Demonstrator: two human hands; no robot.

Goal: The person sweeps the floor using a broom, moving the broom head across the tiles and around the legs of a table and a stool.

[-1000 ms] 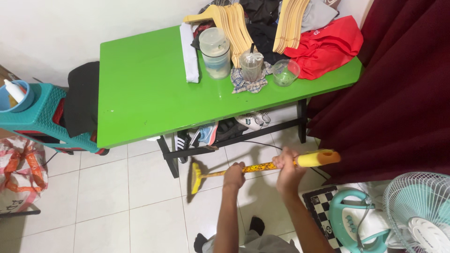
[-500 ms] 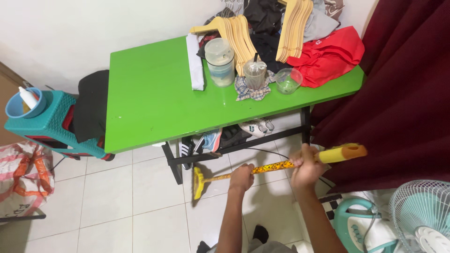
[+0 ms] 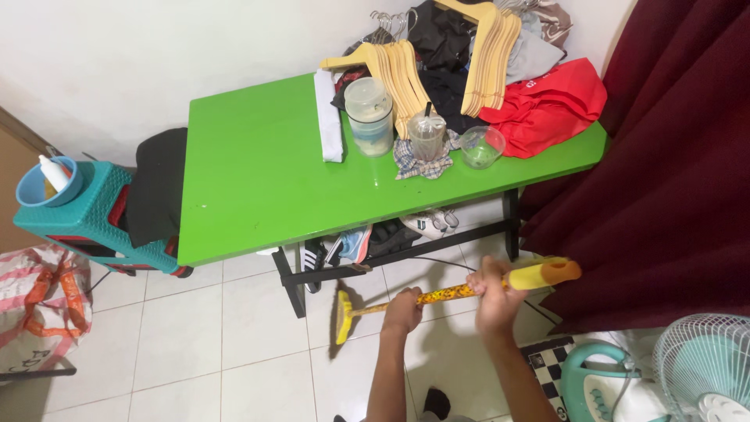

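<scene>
Both of my hands grip a yellow broom (image 3: 449, 295) with a patterned stick and a plain yellow end cap. My left hand (image 3: 403, 309) holds the stick lower down, near the head. My right hand (image 3: 494, 295) holds it higher up, beside the cap. The broom head (image 3: 342, 317) rests on the white tiled floor (image 3: 234, 344) just in front of the green table (image 3: 258, 180), near its black leg.
On the table stand plastic containers (image 3: 369, 116), a cup, a bowl (image 3: 482, 146), wooden hangers (image 3: 406, 70) and a heap of clothes (image 3: 547, 98). Shoes (image 3: 351, 238) lie under it. A teal stool (image 3: 86, 215) stands left, a dark red curtain (image 3: 672, 156) and a fan (image 3: 703, 367) right.
The broom and both hands have shifted slightly left and down along the floor. The view has tilted, so the table sits lower in the picture.
</scene>
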